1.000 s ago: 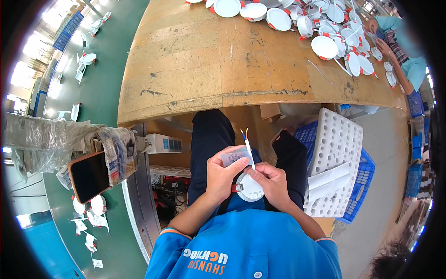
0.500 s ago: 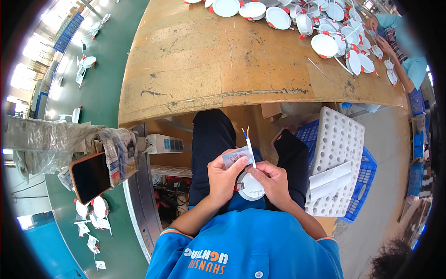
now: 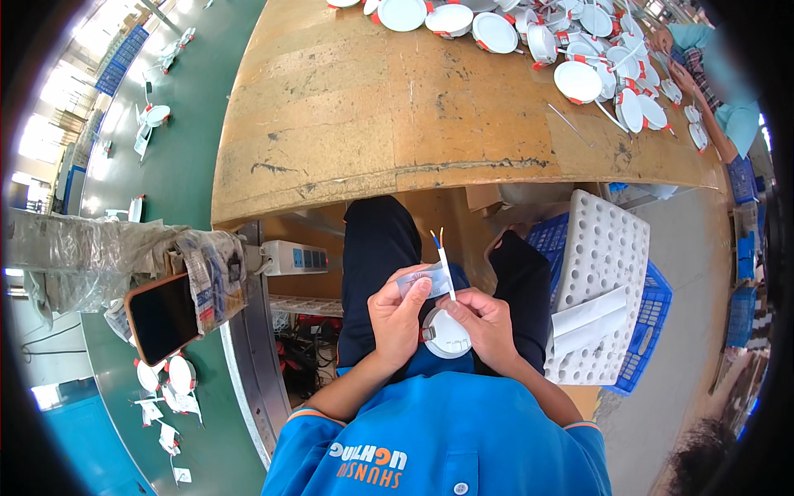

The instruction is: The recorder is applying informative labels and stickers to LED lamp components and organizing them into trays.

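Over my lap, my left hand (image 3: 394,321) pinches a small greyish label (image 3: 424,281) between thumb and fingers, its right edge against a white cable (image 3: 447,271). Two thin wire ends, one blue and one orange-yellow, stick out of the cable's upper end. Closed around the cable's lower part is my right hand (image 3: 486,324), its thumb on top. A round white downlight (image 3: 447,336) hangs just below both hands, with a red clip at its left edge. My right fingers partly hide where the cable meets it.
A worn wooden table (image 3: 331,107) lies ahead, with a heap of white downlights (image 3: 577,81) at its far right near another person's hands (image 3: 680,78). To my left are a phone (image 3: 161,318) and a green conveyor belt (image 3: 186,107). A white perforated board (image 3: 600,273) leans on blue crates (image 3: 653,318).
My left thumb has slid slightly left over the label. Downlights on the green belt have shifted a little toward the lower edge. My right hand stays almost still.
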Available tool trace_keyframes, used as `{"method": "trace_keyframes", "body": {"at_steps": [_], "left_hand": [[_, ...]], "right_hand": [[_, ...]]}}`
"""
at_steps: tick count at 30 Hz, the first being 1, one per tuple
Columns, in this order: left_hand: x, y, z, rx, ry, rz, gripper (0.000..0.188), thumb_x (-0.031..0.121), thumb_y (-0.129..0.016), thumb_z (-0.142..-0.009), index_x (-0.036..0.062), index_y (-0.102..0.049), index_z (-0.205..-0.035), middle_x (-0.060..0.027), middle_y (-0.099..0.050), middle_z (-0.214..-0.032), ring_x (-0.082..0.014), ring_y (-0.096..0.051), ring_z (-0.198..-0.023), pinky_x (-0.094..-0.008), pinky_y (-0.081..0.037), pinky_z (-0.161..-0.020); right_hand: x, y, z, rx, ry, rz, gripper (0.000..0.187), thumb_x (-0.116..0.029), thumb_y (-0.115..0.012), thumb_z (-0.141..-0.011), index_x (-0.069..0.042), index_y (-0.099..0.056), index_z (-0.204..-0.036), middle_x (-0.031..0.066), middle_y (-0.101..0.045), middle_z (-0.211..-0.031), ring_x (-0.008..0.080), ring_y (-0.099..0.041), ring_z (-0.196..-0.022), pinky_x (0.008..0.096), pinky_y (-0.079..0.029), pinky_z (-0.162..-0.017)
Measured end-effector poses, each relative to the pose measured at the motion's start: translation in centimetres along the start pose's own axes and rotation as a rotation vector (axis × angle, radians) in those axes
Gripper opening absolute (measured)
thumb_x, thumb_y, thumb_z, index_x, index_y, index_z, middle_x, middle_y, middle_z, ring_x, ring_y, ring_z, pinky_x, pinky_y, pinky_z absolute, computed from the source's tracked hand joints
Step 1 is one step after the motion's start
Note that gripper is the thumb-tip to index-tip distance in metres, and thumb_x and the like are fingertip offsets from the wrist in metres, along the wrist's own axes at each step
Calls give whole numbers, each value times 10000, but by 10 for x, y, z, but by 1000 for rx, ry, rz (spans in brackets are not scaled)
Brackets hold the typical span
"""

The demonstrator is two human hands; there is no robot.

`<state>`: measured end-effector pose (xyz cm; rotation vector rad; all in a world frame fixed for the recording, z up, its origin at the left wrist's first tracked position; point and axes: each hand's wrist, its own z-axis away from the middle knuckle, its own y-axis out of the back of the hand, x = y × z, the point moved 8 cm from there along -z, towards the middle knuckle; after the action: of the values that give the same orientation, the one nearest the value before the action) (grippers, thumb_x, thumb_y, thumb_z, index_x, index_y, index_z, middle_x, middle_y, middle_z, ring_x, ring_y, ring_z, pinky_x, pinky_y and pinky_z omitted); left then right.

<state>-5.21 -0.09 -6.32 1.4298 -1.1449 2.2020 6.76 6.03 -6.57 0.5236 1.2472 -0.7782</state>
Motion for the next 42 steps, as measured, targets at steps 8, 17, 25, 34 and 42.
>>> {"method": "trace_keyframes", "body": {"at_steps": [8, 17, 25, 34, 42], "left_hand": [[1, 2, 1, 16, -32, -25, 149, 73, -556, -828, -53, -623, -871, -107, -602, -934, -116, -555, -801, -231, -437, -734], [-4, 2, 1, 29, 5, 98, 150, 86, -552, -836, -46, -610, -876, -90, -609, -864, -106, -555, -778, -228, -441, -710], [-14, 3, 6, -15, 135, 22, 124, 33, -556, -813, -22, -595, -917, -109, -624, -890, -155, -592, -802, -271, -467, -733], [-16, 2, 8, -12, 182, 19, 116, 34, -589, -792, -23, -615, -890, -100, -634, -846, -142, -597, -757, -264, -465, -717], [-10, 0, 8, -15, 77, 15, 103, 51, -590, -807, -14, -620, -879, -53, -631, -787, -64, -560, -674, -183, -439, -591]], "right_hand": [[4, 1, -1, 31, -12, -29, 140, -118, -610, -795, 4, -641, -854, 67, -613, -808, 93, -562, -689, 197, -429, -596], [2, -1, -1, 13, 3, -20, 134, -89, -569, -821, 27, -626, -859, 59, -621, -803, 80, -562, -712, 195, -438, -631], [2, 0, -1, 21, 18, 22, 154, -121, -587, -817, 23, -627, -849, 41, -610, -768, 67, -556, -696, 186, -428, -606], [1, 0, -1, 32, 35, 17, 164, -134, -588, -819, 22, -629, -851, 38, -612, -767, 65, -557, -692, 187, -430, -607], [7, 2, 0, 64, -17, -62, 146, -122, -627, -782, 4, -639, -855, 65, -606, -815, 95, -559, -707, 199, -428, -606]]}}
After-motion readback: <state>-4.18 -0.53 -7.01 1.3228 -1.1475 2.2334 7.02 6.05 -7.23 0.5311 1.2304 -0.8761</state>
